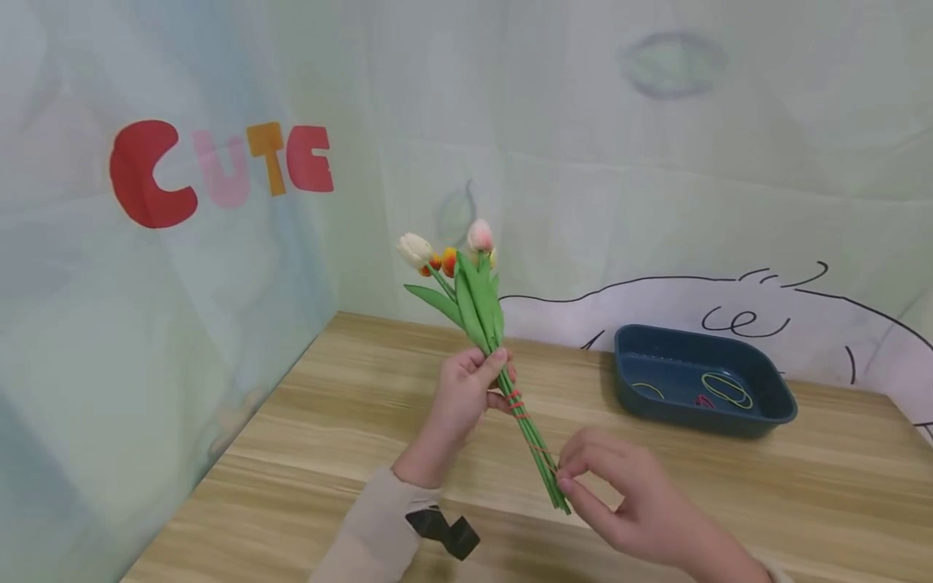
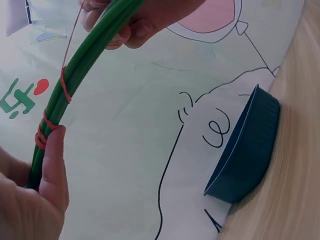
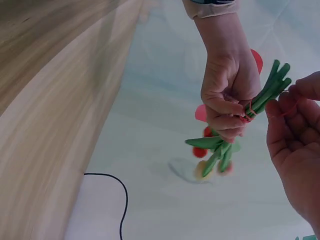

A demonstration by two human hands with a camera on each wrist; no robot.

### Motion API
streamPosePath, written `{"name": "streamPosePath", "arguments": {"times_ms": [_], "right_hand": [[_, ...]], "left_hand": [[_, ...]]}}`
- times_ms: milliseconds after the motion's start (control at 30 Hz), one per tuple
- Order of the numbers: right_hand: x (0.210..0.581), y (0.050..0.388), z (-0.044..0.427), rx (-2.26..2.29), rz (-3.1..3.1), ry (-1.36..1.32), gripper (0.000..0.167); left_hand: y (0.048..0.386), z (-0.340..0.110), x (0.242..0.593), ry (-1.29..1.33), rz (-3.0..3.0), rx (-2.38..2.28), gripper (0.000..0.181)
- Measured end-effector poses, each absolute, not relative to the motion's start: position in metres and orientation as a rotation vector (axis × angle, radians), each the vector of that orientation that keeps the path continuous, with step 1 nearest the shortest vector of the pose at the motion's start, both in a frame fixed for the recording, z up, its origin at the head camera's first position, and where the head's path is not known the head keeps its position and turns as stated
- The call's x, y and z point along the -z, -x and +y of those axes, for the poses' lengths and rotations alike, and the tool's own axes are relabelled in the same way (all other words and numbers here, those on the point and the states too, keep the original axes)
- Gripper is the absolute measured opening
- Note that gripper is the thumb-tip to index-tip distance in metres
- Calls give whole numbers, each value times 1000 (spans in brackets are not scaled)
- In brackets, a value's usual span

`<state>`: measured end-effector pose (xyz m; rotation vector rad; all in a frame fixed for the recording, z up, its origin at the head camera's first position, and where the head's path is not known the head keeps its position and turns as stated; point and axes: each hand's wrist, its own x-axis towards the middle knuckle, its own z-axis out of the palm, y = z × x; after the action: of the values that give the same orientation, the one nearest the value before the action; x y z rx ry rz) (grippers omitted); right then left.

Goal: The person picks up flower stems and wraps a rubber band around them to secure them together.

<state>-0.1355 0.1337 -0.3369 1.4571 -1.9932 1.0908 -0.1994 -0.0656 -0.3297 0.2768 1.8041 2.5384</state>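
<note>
A bunch of tulips, with white, pink and orange-red heads and green leaves, slants above the table. My left hand grips the stems just below the leaves. A red rubber band wraps round the stems beside the left thumb, with one stretch of it pulled off toward the stem ends. Near those ends my right hand pinches the stretched part between thumb and fingertips. In the right wrist view the cut stem ends fan out next to the right hand's fingers.
A dark blue plastic basin stands at the table's back right, holding yellow-green and red rubber bands. The wooden table meets printed cloth walls at the back and left. Coloured letters decorate the left wall.
</note>
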Motion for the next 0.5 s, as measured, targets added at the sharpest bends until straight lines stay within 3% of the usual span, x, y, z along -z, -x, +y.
{"name": "streamPosePath", "arguments": {"times_ms": [500], "right_hand": [[339,124,131,-1001,-1816,-1461,15]], "left_hand": [[208,-58,344,-29,1508,-2569,26]]}}
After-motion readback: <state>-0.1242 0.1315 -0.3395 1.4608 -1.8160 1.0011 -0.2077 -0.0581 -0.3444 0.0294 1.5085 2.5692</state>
